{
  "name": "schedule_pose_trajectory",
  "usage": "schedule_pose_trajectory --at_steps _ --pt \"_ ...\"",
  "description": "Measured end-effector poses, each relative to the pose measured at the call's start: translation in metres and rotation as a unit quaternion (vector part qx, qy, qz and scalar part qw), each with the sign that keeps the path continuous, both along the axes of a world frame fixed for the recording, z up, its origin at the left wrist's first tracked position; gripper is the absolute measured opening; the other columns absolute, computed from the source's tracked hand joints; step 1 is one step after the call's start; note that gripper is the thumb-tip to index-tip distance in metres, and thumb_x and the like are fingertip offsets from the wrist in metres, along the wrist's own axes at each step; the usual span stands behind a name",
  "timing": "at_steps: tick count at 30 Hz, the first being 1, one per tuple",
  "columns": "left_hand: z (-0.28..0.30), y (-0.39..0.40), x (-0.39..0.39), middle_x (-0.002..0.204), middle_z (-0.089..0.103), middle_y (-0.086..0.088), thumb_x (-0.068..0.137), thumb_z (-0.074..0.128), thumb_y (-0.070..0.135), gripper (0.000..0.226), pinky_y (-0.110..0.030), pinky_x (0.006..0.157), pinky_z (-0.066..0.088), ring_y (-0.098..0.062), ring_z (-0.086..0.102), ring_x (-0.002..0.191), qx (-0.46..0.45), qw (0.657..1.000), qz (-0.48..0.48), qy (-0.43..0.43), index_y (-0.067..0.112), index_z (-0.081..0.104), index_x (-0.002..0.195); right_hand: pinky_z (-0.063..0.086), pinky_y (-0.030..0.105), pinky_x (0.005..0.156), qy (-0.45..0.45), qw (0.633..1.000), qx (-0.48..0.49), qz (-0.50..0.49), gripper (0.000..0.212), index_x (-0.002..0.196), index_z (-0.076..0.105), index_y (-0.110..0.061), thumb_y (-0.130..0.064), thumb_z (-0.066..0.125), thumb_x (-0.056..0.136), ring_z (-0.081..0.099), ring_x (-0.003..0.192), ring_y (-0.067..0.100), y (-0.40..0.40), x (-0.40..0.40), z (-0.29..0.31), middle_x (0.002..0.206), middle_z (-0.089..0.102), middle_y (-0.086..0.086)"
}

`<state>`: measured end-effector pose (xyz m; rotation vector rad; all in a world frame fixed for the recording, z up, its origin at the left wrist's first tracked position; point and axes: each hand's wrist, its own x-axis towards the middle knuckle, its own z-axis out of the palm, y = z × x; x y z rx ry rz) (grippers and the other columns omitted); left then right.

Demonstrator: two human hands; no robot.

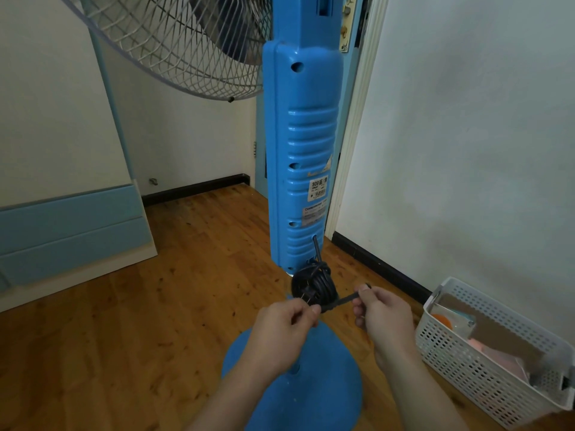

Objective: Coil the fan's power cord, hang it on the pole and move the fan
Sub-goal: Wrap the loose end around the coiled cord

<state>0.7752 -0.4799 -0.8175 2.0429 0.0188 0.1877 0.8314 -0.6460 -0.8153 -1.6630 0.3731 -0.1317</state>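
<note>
Nearest, the left hand (281,321) and right hand (381,312) each pinch one end of a black strap (339,301), fingers curled tight on it. Just beyond, the coiled cord (314,283) hangs bundled against the fan's blue pole (303,169). Coiling looks finished; fastening is under way, and moving the fan remains.

So all you really get of the person is two bare forearms coming up from the bottom edge, ending in the left hand (281,329) and right hand (384,318). No sleeves in view, no watch, rings or gloves either. Short, plain nails on the fingers (315,310), nothing painted.
</note>
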Motion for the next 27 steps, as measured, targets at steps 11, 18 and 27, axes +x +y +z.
schedule_pose_trajectory --at_steps 11,18,27 --pt "0.007 0.03 0.017 0.097 0.067 0.012 0.098 0.059 0.028 0.004 -0.007 0.066 0.043 -0.004 0.063 0.089 0.047 0.987 0.14 -0.059 0.027 0.062 0.101 0.036 0.03 0.106 -0.085 0.95 -0.296 0.056 0.038 0.141 0.058 -0.018 -0.024 0.051 0.103 0.052 0.133 0.021 0.007 0.006 0.028 0.144 0.058 0.003" --pt "0.05 0.051 0.05 0.157 0.034 0.011 0.094 0.065 0.038 0.078 -0.037 0.113 0.041 -0.005 0.038 0.14 0.023 0.994 0.066 -0.088 0.027 0.021 0.157 0.047 0.038 0.108 -0.22 0.915 -0.301 0.156 0.056 0.146 0.049 -0.029 -0.045 0.061 0.094 0.053 0.129 0.012 0.034 0.015 0.071 0.142 0.057 -0.005" --pt "0.073 0.061 0.072 0.115 0.052 0.031 0.091 0.069 0.044 0.062 0.004 0.067 0.042 0.031 0.051 0.088 -0.008 0.994 -0.024 -0.107 0.031 0.038 0.143 0.046 0.029 0.096 -0.262 0.89 -0.32 0.191 0.076 0.147 0.027 -0.047 -0.054 0.069 0.084 0.046 0.114 -0.002 0.063 0.023 0.098 0.136 0.052 -0.018"
